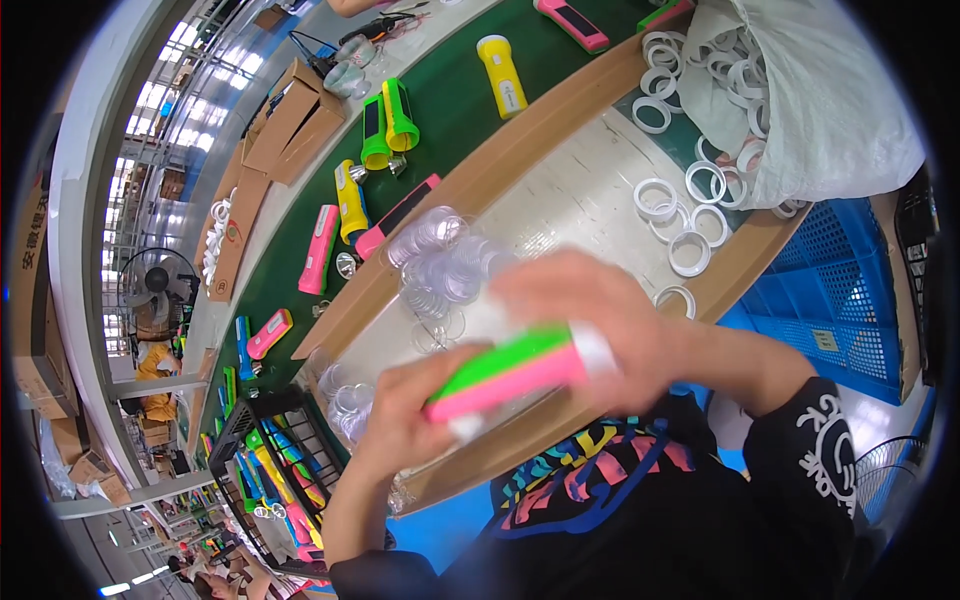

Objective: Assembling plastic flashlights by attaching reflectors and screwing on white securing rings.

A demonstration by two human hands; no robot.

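A green and pink flashlight (510, 375) lies slantwise between my hands, above the workbench. My left hand (405, 410) is closed round its lower left end. At the other end, my right hand (620, 325) curves round the white ring (593, 350) at the flashlight's head; motion blurs its fingers. Just beyond my hands, thin clear plastic discs (440, 265) lie in a heap on the pale worktop (560, 190). More clear discs (350, 405) lie beside my left hand. Loose white rings (690, 253) are scattered at the right.
A cardboard strip (450, 190) divides the worktop from a green belt (440, 50) carrying several colourful flashlights, one of them yellow (502, 78). A white sack (830, 100) spills rings at the right, above a blue crate (830, 300). A black crate (240, 425) full of flashlights stands at the left.
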